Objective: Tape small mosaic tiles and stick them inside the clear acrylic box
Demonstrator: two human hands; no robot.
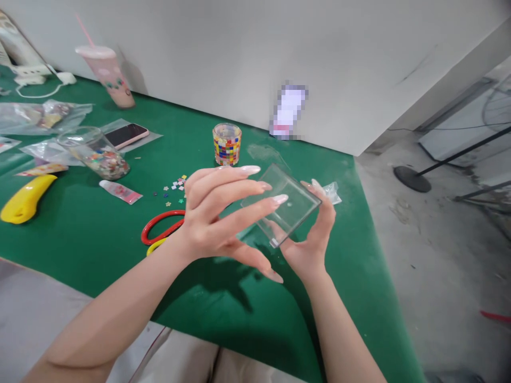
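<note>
Clear square case (pixel 297 207) is tilted in the air above the green table (pixel 351 319), right hand (pixel 311 247) holding its right side. Left hand (pixel 211 218) spread wide in front; contact unclear. Looks like a handling/orienting step; next move calls for steady right grip, careful left finger placement.

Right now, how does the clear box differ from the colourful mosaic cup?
The clear box is plain and square-cornered; the mosaic cup is round, with multicoloured tiles. The clear box is held tilted in the right hand above the table; the mosaic cup stands upright on it. Both look see-through, the cup near its rim.
</note>
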